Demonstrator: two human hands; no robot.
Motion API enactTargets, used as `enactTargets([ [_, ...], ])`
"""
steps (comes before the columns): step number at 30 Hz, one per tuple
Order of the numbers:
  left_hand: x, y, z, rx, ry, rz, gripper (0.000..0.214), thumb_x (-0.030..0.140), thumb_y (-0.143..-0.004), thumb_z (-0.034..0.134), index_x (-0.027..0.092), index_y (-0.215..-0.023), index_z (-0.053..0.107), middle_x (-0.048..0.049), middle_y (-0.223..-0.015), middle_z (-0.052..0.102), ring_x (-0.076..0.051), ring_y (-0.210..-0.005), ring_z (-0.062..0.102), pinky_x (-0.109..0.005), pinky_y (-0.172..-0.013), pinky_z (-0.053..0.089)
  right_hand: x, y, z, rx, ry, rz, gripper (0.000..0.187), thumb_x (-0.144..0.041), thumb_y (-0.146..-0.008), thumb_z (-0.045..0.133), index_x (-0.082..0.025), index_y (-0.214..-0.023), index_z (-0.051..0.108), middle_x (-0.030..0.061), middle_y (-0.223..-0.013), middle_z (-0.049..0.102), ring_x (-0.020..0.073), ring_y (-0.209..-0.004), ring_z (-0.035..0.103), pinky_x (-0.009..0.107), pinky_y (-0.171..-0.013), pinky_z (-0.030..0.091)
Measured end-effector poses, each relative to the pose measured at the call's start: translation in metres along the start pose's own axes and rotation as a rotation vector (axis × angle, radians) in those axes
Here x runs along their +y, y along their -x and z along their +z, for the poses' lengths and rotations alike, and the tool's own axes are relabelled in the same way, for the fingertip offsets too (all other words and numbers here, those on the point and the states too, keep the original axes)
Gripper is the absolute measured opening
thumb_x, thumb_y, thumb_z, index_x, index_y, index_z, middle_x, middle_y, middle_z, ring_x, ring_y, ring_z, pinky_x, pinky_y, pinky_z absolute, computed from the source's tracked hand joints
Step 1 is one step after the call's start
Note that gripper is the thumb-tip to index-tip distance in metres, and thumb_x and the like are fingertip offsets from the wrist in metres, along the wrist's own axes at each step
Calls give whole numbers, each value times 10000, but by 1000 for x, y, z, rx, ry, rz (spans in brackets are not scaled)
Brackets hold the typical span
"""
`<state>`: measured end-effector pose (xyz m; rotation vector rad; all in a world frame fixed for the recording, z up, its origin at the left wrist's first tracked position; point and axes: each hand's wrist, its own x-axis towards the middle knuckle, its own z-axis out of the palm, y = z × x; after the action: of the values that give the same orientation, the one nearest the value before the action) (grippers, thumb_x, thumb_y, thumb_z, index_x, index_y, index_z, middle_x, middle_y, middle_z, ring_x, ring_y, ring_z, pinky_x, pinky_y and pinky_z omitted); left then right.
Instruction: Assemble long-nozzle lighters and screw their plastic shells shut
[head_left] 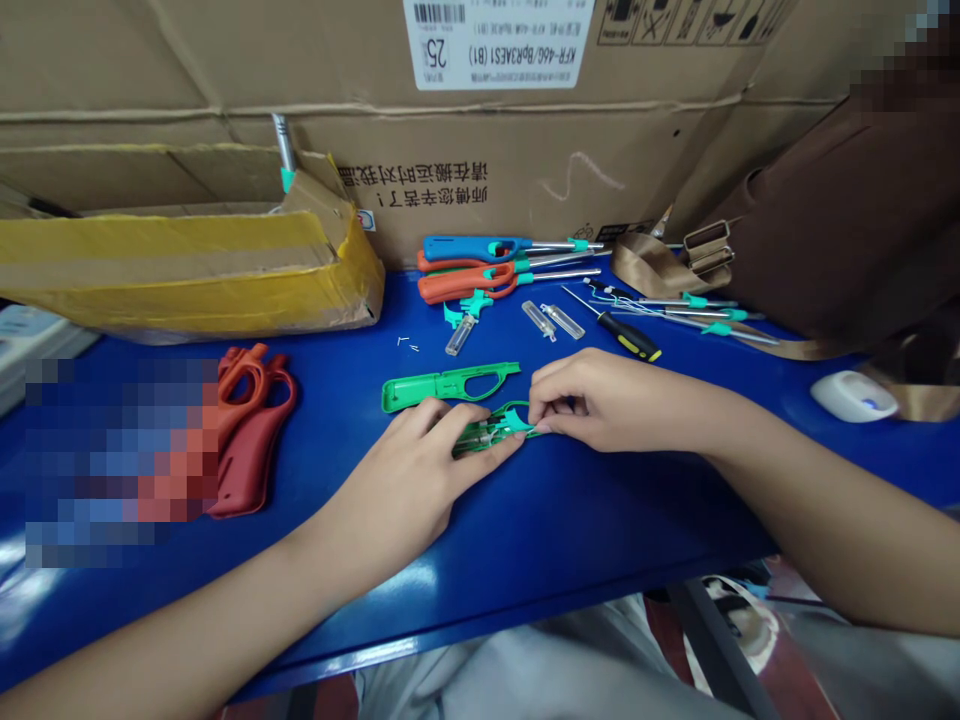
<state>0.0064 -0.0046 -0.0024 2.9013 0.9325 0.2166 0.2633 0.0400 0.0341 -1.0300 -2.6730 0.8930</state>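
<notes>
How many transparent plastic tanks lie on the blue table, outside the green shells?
3. The left tank lies next to the teal piece; the middle tank and right tank lie close together, left of the screwdriver. Others may be hidden by the left hand or right hand.

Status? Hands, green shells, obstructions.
Left hand holding the nearer green shell; right hand at its end, grip unclear. Other green shell just beyond. Screwdriver beyond right hand, not in the way.

"KFR-46G/BpR3AES1 (B1)", "25" on upside-down carton label (pixel 495 42)
</notes>
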Motion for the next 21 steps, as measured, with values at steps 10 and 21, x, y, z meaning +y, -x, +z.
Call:
enactTargets([
  [10, 0, 0, 0, -17, -12, -1, 651, 32, -930, 496, 328, -1510, 492, -117, -1360, 546, -304, -1132, 500, -500, -957, 527, -1, 0, -1, -17, -35, 58, 193, -15, -844, 601, -148, -861, 739, 3, -805, 699, 112, -689, 585, 235, -651, 412],
  [21, 1, -1, -1, -16, -8, -6, 626, 37, -929, 500, 319, -1487, 524, -122, -1336, 558, -302, -1111, 507, -494, -948, 535, -1, -4, 0, -20, -59, 203, 42, -157, -830, 737, -167, -867, 755, -4, -776, 642, 120, -670, 552, 248, -623, 423],
])
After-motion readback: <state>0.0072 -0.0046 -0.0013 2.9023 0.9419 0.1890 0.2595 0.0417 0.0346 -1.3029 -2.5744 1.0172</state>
